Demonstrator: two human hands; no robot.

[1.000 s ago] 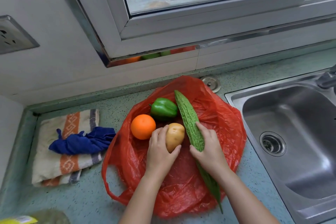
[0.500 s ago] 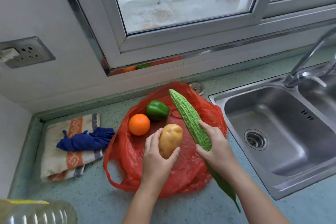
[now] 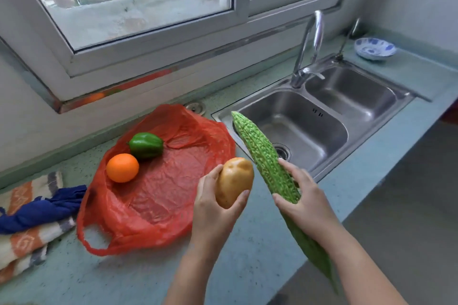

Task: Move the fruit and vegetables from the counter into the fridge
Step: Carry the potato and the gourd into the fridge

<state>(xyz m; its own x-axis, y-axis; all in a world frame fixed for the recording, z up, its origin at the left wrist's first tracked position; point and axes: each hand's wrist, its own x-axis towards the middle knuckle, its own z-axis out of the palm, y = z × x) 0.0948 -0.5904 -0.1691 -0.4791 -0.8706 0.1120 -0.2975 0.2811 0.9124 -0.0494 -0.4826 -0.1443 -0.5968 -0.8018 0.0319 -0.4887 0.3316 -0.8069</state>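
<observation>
Produce is split two ways. My left hand has its fingers and thumb curled round a tan oval potato, and my right hand clasps a long, bumpy green bitter gourd at mid-length. Both are held above the near edge of the speckled green counter, and the gourd's far tip points over the left basin of the steel double sink.

A round orange and a glossy green bell pepper sit touching each other on the far left part of a flattened red plastic bag. Left of the bag lies a striped folded towel with a crumpled blue cloth on top.

I judge this as the carry step for the first pair. The fridge is not in view, so next I must turn away from the counter and find it. With both hands full, opening the door will call for freeing one. The orange and pepper need a second trip.
</observation>
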